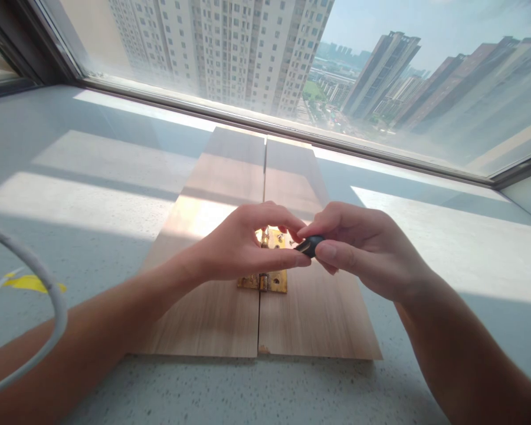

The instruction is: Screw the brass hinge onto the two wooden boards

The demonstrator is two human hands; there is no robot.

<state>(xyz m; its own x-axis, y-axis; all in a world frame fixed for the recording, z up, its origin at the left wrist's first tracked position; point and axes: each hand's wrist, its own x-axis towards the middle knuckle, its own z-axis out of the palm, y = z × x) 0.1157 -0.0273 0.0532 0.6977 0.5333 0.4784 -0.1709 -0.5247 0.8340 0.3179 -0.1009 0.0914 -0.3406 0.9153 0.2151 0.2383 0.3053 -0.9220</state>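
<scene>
Over two wooden boards my hands meet at a small black object with a rounded, shiny surface; its exact kind is hard to make out. My right hand pinches it between thumb and fingers. The thumb and forefinger of my left hand close on its left end. Below the hands, a worn brass hinge lies across the seam between the left board and the right board. My left hand hides part of the hinge. Small metal bits, perhaps screws, show near its upper part.
The boards rest on a speckled white sill. At the left, a white cable loops in front of my left forearm, near a yellow tag. A window frame runs behind the boards, with tall buildings outside.
</scene>
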